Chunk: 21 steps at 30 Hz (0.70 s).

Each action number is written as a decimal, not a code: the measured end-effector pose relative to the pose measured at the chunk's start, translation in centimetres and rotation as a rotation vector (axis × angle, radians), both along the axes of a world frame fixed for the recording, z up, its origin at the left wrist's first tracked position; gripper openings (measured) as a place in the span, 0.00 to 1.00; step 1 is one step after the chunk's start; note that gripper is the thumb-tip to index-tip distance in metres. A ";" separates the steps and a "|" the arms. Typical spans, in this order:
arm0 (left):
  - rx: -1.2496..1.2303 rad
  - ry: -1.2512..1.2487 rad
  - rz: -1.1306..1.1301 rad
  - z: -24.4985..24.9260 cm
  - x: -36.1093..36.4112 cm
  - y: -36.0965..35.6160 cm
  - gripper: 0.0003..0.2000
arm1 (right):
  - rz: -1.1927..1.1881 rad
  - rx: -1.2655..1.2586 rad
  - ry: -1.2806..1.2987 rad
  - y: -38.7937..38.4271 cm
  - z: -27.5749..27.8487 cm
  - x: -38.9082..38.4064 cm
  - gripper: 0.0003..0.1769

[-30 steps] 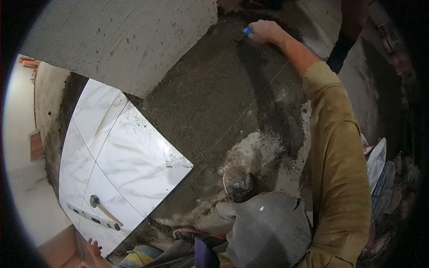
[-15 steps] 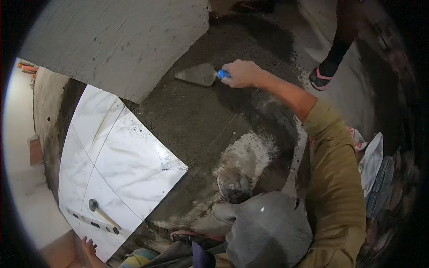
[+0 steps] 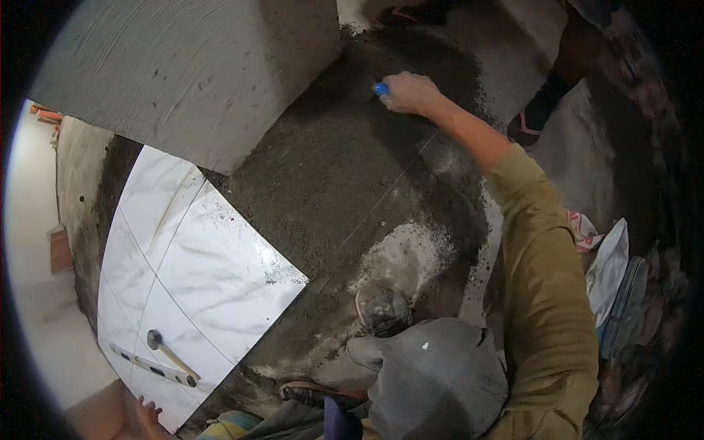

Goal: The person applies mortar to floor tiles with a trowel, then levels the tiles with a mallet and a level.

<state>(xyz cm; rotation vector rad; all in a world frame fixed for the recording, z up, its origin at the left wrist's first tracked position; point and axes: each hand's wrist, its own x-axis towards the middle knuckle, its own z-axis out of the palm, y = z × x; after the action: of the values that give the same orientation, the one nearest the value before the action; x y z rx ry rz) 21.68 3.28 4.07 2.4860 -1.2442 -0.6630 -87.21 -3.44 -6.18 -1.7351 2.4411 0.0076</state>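
My right hand (image 3: 411, 93) is closed round the blue handle of a trowel (image 3: 380, 89), stretched out over the far part of the dark wet mortar bed (image 3: 323, 158). Against the dark mortar the trowel's blade is blurred and hardly shows. At the lower left my left hand (image 3: 149, 412) has its fingers apart, right at the edge of the white marble-patterned tiles (image 3: 227, 253). On those tiles, a little beyond that hand, lie a mallet (image 3: 172, 352) with a dark head and a spirit level (image 3: 152, 367).
A grey plastered block (image 3: 198, 73) with a sharp corner borders the mortar at upper left. A taut string line (image 3: 387, 192) crosses the bed. Another person's foot in a flip-flop (image 3: 526, 130) stands at upper right. Bags (image 3: 610, 264) lie at the right.
My right hand has moved the trowel farther away, up toward the block's far corner. The other person's legs have shifted a little, and a second foot shows at the top. My left hand stays by the tiles.
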 end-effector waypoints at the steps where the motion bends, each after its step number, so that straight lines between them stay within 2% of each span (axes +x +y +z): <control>1: -0.027 -0.023 -0.081 -0.3 0.4 -1.0 0.30 | -0.003 0.000 -0.001 -0.5 0.0 0.1 0.18; 3: -0.052 -0.053 -0.164 -0.1 1.4 -1.9 0.31 | -0.194 0.056 -0.042 -2.0 -0.1 -0.7 0.19; 5: -0.043 -0.088 -0.158 9.0 2.0 -2.4 0.31 | -0.185 0.025 -0.005 -2.1 -0.7 -4.1 0.19; 7: -0.030 -0.116 -0.150 20.5 2.9 -1.5 0.31 | -0.233 -0.021 0.152 -1.8 -0.2 -6.4 0.16; 11: -0.001 -0.167 -0.126 17.9 4.8 -0.8 0.31 | -0.219 -0.014 0.214 -1.1 0.6 -7.3 0.19; 13: 0.013 -0.189 -0.119 15.0 4.5 -0.6 0.31 | -0.288 -0.029 0.086 -0.1 0.4 -5.6 0.22; 15: 0.029 -0.214 -0.118 10.4 4.3 -0.4 0.31 | -0.199 -0.010 0.046 1.7 -1.3 -3.7 0.23; 17: 0.039 -0.241 -0.121 3.9 3.1 -0.2 0.31 | -0.114 0.005 0.002 2.7 -2.0 -3.6 0.24; 19: 0.045 -0.274 -0.119 -0.3 3.7 1.1 0.31 | -0.303 -0.007 -0.041 3.6 -2.1 -5.3 0.26; 21: 0.039 -0.307 -0.110 0.4 1.8 1.0 0.31 | -0.374 0.020 0.009 3.7 -1.4 -7.4 0.26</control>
<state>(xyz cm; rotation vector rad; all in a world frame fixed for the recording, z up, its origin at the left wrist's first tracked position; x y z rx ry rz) 23.53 4.27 4.51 2.6397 -1.4955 -0.3402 -94.60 0.29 -7.60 -1.2471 2.7196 -0.0015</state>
